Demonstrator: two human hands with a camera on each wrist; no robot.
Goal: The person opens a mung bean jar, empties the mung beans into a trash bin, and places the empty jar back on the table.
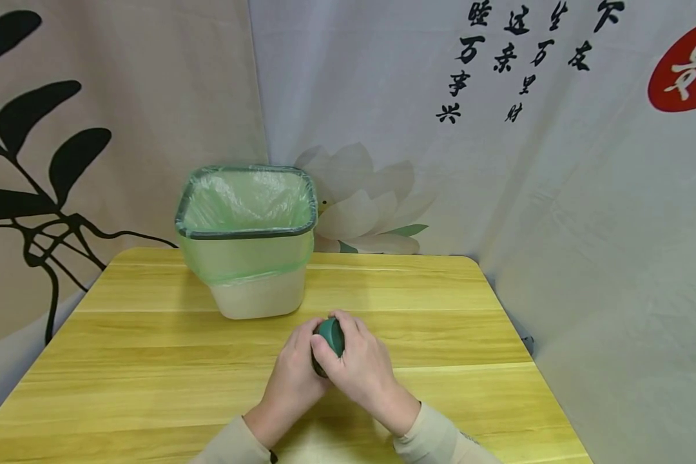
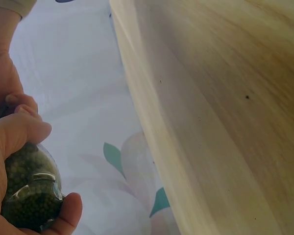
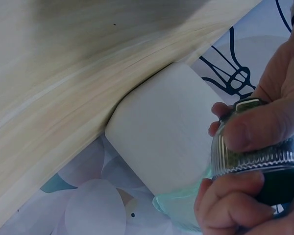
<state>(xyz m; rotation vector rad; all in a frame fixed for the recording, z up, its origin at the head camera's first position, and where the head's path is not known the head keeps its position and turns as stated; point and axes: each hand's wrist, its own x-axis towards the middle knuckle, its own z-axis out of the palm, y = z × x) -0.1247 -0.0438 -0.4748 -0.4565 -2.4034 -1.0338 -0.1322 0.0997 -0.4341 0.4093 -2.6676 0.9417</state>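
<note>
Both hands meet over the middle of the table around a small clear jar with a dark green lid [image 1: 332, 335]. My left hand [image 1: 297, 370] holds the jar from the left, its thumb and a finger curled round the clear body [image 2: 32, 196], which is full of small green beads. From the other side my right hand [image 1: 356, 361] grips the lid end. In the right wrist view, the right thumb [image 3: 250, 129] lies across the ribbed clear wall and the fingers [image 3: 230, 200] wrap round near the dark green part. The palms hide much of the jar.
A pale bin [image 1: 261, 296] lined with a green plastic bag [image 1: 246, 254] stands at the table's back left, beyond the hands. The wood-grain table [image 1: 441, 322] ends at a printed cloth backdrop [image 1: 383, 77] behind and to the sides.
</note>
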